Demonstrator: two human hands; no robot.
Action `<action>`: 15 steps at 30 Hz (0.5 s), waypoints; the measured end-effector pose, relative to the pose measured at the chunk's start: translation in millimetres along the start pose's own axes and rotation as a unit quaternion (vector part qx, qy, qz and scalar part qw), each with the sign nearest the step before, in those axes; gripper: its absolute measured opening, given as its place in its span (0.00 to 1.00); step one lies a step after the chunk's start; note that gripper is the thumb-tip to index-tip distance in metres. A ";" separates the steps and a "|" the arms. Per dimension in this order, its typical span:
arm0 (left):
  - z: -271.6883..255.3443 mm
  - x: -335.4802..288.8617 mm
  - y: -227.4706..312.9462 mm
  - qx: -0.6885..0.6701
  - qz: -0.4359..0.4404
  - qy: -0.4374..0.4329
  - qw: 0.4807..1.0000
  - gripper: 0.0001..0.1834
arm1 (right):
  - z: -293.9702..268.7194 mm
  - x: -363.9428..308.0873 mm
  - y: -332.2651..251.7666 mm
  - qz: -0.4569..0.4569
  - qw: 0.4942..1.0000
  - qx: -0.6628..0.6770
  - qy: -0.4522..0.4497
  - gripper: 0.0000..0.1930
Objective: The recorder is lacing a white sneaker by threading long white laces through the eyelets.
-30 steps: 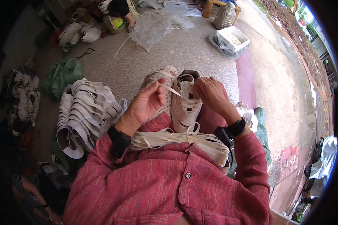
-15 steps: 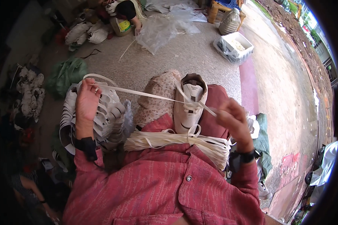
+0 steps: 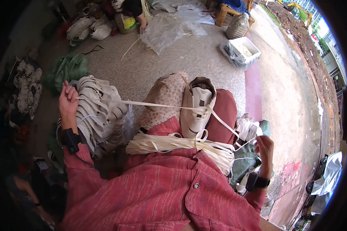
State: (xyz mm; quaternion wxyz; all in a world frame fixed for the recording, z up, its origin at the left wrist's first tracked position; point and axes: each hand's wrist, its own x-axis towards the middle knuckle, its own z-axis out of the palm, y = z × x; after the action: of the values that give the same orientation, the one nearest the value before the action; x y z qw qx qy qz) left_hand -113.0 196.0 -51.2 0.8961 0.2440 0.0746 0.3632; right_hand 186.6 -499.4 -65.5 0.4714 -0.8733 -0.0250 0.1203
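A white sneaker [image 3: 192,121] rests across my lap, its dark-lined collar pointing away from me. Flat cream shoelace [image 3: 154,104] runs taut from its eyelets to my left hand [image 3: 68,99], which is closed on it at the far left. The other length of lace slants down over my right knee toward my right hand [image 3: 265,146], where the fingers pinch it low on the right. A thick bundle of cream laces [image 3: 173,145] lies across my lap, nearer than the shoe. Beside my left hand is a stack of white shoe uppers [image 3: 98,104].
Green sacks [image 3: 65,69] stand on the left, with more white uppers [image 3: 27,88] beyond. A lined white tub [image 3: 246,52] sits at the far right. Clear plastic sheeting [image 3: 169,32] covers floor ahead, near another person's hand [image 3: 143,21]. White shoes [image 3: 247,127] lie right of my knee.
My hands have spread apart, the left going left and the right moving right and toward me. The lace on the left has straightened from a loop into a taut line.
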 end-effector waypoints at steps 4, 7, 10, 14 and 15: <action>52.3 1.5 -33.8 0.240 0.021 0.012 0.970 0.13 | 62.2 9.2 -70.1 -0.060 0.987 0.051 -0.141 0.07; 92.1 -8.8 -99.3 0.585 0.028 -0.097 0.805 0.10 | 112.2 6.6 -115.3 -0.126 0.963 0.082 -0.224 0.10; 122.9 -12.2 -181.8 0.681 0.134 -0.335 0.637 0.07 | 144.5 3.5 -145.2 -0.085 0.942 0.099 -0.310 0.15; 146.4 -22.7 -253.9 0.719 0.201 -0.421 0.515 0.07 | 170.8 0.6 -158.1 -0.059 0.921 0.088 -0.374 0.17; 147.9 -22.6 -264.4 0.712 0.205 -0.453 0.497 0.07 | 173.8 -1.0 -157.4 -0.056 0.926 0.074 -0.366 0.17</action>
State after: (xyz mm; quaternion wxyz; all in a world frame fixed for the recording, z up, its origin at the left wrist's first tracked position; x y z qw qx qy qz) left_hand 79.1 -39.4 -53.4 0.2309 0.9386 -0.1600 0.2005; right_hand 156.0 -270.2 -26.3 0.4984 -0.7287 -0.2357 0.4063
